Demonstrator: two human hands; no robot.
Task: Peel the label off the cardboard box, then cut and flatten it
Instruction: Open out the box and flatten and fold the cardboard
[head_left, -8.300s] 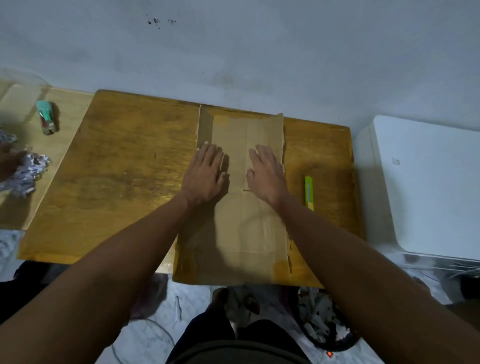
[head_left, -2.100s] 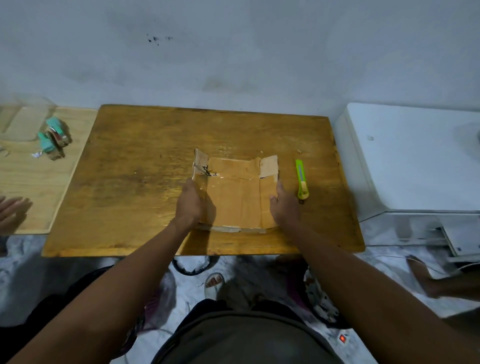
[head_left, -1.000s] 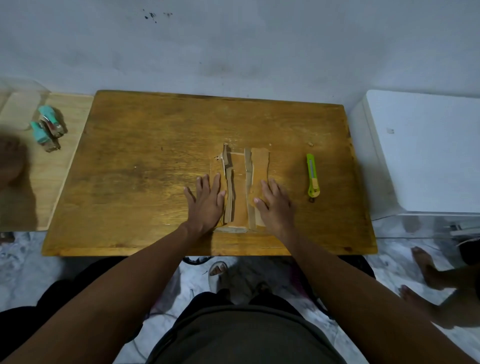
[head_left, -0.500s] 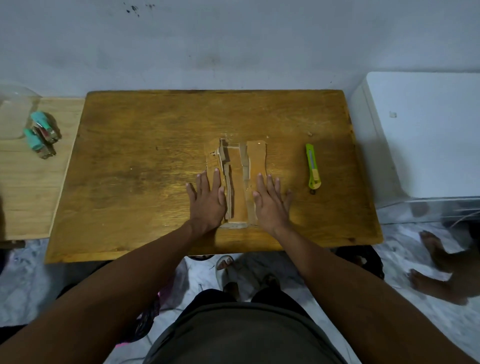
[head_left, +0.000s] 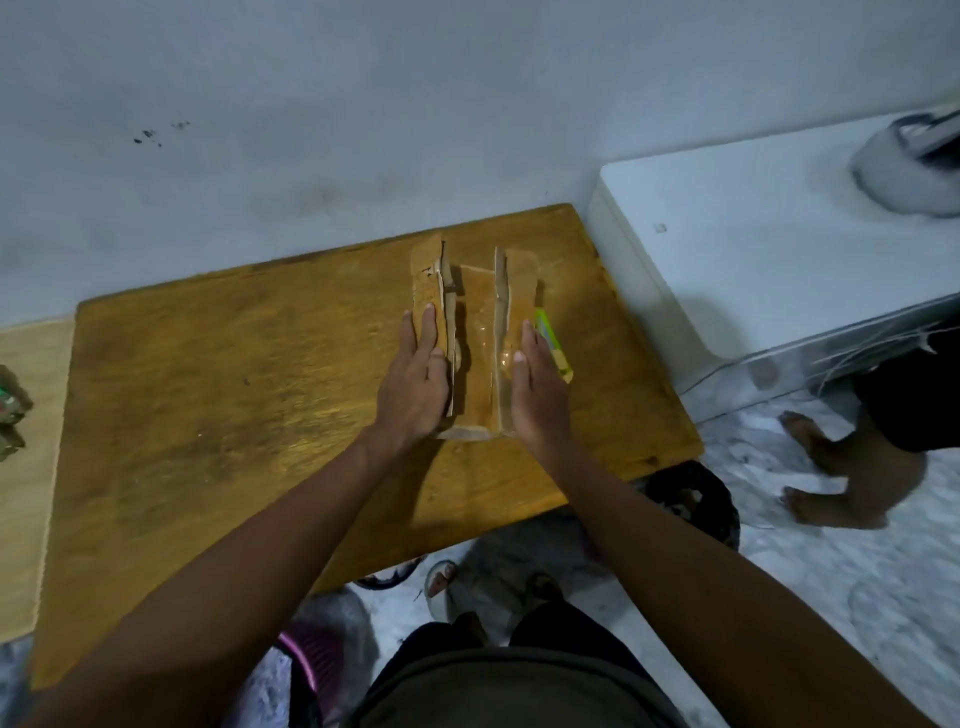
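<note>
Pressing straight fingers on the folded cardboard box (head_left: 475, 343), our left hand (head_left: 415, 382) and right hand (head_left: 535, 387) flank it. It runs lengthwise away from us, on the table's (head_left: 218, 395) right half, bare wood leftward; a green cutter (head_left: 555, 345) crowds its right edge.

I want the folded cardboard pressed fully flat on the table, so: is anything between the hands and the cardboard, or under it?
Nothing visible lies between them: the left hand and right hand rest straight-fingered on the folded cardboard. The green utility knife lies at its right edge, partly hidden by the right hand; whether it reaches underneath cannot be told.
</note>
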